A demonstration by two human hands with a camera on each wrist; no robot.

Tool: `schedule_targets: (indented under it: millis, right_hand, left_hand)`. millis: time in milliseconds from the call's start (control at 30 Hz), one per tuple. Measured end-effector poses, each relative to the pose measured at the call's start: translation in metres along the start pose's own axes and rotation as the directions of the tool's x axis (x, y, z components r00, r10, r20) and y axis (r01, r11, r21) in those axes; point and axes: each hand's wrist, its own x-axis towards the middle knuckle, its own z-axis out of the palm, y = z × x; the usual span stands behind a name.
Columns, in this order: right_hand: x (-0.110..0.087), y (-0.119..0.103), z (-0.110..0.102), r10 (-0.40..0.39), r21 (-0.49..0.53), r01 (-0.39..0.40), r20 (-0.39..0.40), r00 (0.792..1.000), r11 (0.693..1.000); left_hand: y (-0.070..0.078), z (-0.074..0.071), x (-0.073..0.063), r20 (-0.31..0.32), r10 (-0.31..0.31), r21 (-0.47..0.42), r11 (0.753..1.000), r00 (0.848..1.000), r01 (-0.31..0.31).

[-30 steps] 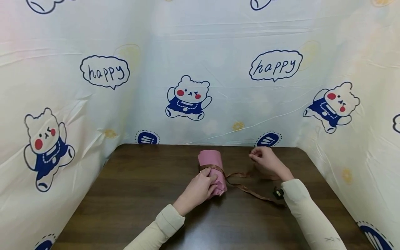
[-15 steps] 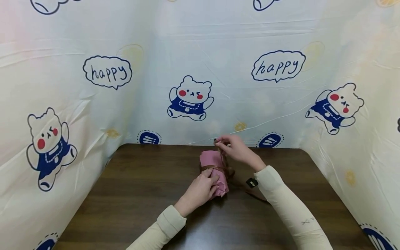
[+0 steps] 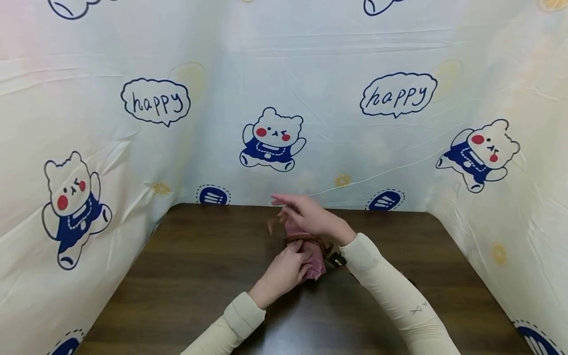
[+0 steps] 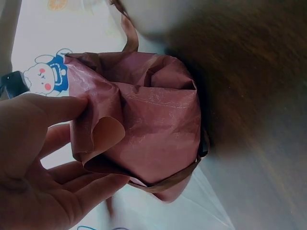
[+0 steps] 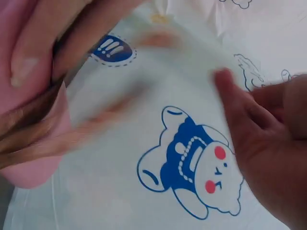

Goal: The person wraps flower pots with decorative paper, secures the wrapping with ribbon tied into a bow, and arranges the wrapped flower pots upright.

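A pink paper-wrapped roll (image 3: 316, 268) lies on the table with brown ribbon (image 4: 175, 179) round its middle. My left hand (image 3: 281, 271) holds it, thumb on one side and fingers on the other; in the left wrist view they grip the folded paper end. Above the far end of the roll is my right hand (image 3: 312, 217), partly covering it. In the right wrist view a blurred ribbon end flies apart from the right hand (image 5: 264, 129), whose fingers hold nothing visible. Left-hand fingers press the ribbon against the paper there.
The brown wooden table (image 3: 199, 261) extends around the roll. A pale curtain (image 3: 328, 98) printed with bears hangs behind and at both sides. A small black device (image 3: 338, 259) sits at the right wrist.
My right hand has swung left from the table's right side to above the roll, carrying a ribbon end, which is now loose to its left. The left hand keeps holding the roll.
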Motion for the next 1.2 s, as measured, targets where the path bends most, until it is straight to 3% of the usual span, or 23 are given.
schedule_targets:
  millis: [67,133,333,633,833,1000,1200]
  right_hand:
    - [-0.002,0.002,0.002,0.039,-0.026,-0.038,0.074,0.996,0.999]
    - [-0.008,0.006,0.002,0.066,-0.048,-0.062,0.097,0.993,0.997]
    - [-0.039,0.029,-0.002,0.123,-0.066,-0.119,0.052,0.991,0.991]
    - [-0.093,0.049,0.012,0.117,-0.012,-0.116,0.088,0.989,0.993]
    - [-0.103,0.048,0.029,0.116,-0.141,-0.112,0.017,0.993,0.984]
    - [-0.105,0.039,0.040,0.157,-0.331,-0.152,-0.011,0.987,0.931]
    - [-0.104,0.027,0.049,0.140,-0.482,-0.127,-0.008,0.990,0.867]
  left_hand:
    - [0.000,0.000,0.000,-0.008,0.002,-0.007,1.000,1.000,-0.002]
    - [-0.001,0.001,0.000,-0.010,0.000,-0.013,1.000,1.000,0.000]
    - [-0.001,0.001,-0.001,-0.021,-0.006,-0.047,0.999,1.000,0.005]
    - [-0.009,-0.002,0.000,-0.011,-0.015,-0.235,0.972,1.000,0.012]
    - [-0.022,-0.001,0.003,0.016,-0.087,-0.378,0.922,0.996,0.087]
    - [-0.033,0.001,0.006,0.032,-0.163,-0.497,0.853,0.986,0.157]
    - [-0.047,-0.003,0.009,0.014,-0.176,-0.585,0.797,0.984,0.151]
